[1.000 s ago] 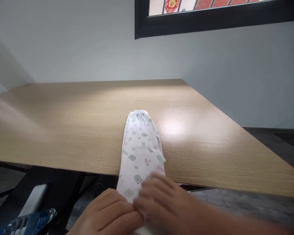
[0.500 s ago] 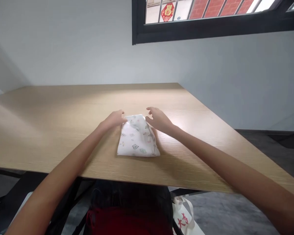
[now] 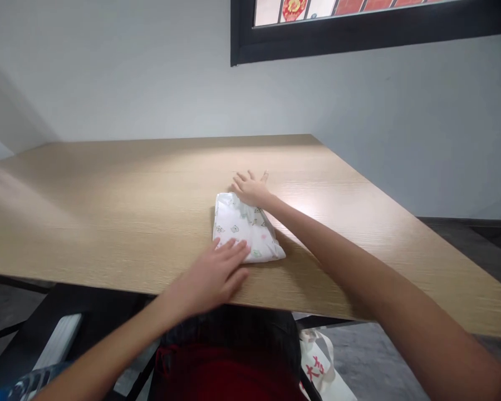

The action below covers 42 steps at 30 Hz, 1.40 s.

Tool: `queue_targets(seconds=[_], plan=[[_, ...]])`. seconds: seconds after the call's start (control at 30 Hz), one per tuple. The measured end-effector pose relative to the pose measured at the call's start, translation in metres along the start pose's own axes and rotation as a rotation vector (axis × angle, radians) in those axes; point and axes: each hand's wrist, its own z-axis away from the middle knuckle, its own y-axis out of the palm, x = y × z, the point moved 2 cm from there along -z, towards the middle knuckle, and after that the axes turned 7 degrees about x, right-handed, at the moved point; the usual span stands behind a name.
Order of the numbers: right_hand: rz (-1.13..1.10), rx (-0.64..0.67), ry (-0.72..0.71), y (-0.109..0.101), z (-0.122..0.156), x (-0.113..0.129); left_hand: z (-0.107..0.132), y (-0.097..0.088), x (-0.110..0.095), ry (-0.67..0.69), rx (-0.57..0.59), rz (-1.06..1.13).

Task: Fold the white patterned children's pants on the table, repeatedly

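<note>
A small white garment (image 3: 250, 231) printed with little animals lies folded into a compact rectangle near the front of the wooden table (image 3: 108, 211). My left hand (image 3: 211, 273) lies flat, fingers stretched out, with its fingertips on the near left corner of the garment. My right hand (image 3: 250, 188) rests open with fingers spread on the garment's far edge, palm down.
The table's front edge runs just below my left hand. Under the table are black legs, a white bag with red print (image 3: 317, 367) on the floor and a clear plastic bottle (image 3: 29, 381) at lower left. A grey wall and a dark window frame (image 3: 359, 39) stand behind.
The garment hung over the table's front edge a second ago; it has been folded up onto the table. My left hand has drawn back from the far edge to the near corner.
</note>
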Motion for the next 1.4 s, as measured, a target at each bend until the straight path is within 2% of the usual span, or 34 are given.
queue_targets(seconds=[0.1,0.2,0.27,0.3,0.37,0.43,0.53,0.6,0.67,0.73,0.8,0.9,0.97,1.07,1.13,1.17,1.23,1.33,1.4], plan=[[0.043,0.031,0.111,-0.011,-0.014,-0.012,0.048,0.004,-0.029,0.064,-0.042,0.041],[0.019,-0.152,0.036,-0.024,0.003,-0.002,0.066,-0.007,-0.034,0.122,-0.159,0.121],[-0.047,-0.235,-0.137,-0.028,0.031,0.013,0.06,-0.015,-0.021,0.114,-0.262,0.098],[-0.075,-0.231,-0.256,-0.028,0.048,0.023,0.052,-0.017,-0.012,0.102,-0.289,0.048],[-0.113,-0.159,-0.484,-0.025,0.085,0.04,0.032,-0.018,0.005,0.075,-0.312,-0.085],[-0.137,-0.085,-0.615,-0.02,0.117,0.051,0.013,-0.015,0.018,0.075,-0.302,-0.2],[-0.186,-0.033,-0.656,-0.013,0.146,0.049,-0.004,-0.011,0.025,0.118,-0.269,-0.278],[-0.239,-0.036,-0.652,-0.01,0.156,0.04,-0.004,-0.012,0.024,0.145,-0.249,-0.294],[-0.29,-0.062,-0.655,-0.009,0.164,0.028,0.004,-0.016,0.021,0.156,-0.234,-0.227],[-0.353,-0.072,-0.661,-0.012,0.173,0.02,0.015,-0.022,0.019,0.12,-0.2,-0.048],[-0.462,-0.05,-0.595,-0.019,0.179,0.019,0.026,-0.031,0.019,0.029,-0.163,0.203],[-0.727,-0.002,-0.327,-0.031,0.174,0.024,0.027,-0.047,0.026,-0.118,-0.145,0.458],[-0.907,-0.003,-0.12,-0.035,0.16,0.025,0.017,-0.056,0.035,-0.194,-0.145,0.438],[-0.995,0.005,0.219,-0.029,0.137,0.018,-0.005,-0.061,0.053,-0.299,-0.09,0.207],[-0.919,0.029,0.365,-0.021,0.128,0.013,-0.018,-0.059,0.061,-0.346,-0.07,0.092],[-0.844,0.013,0.368,-0.02,0.125,0.013,-0.023,-0.058,0.062,-0.366,-0.085,0.059],[-0.612,-0.107,0.251,-0.02,0.122,0.021,-0.032,-0.058,0.057,-0.403,-0.149,0.001],[-0.181,-0.31,-0.017,-0.024,0.116,0.045,-0.05,-0.059,0.043,-0.436,-0.224,-0.097],[-0.03,-0.314,-0.093,-0.021,0.106,0.056,-0.066,-0.057,0.038,-0.435,-0.235,-0.144]])
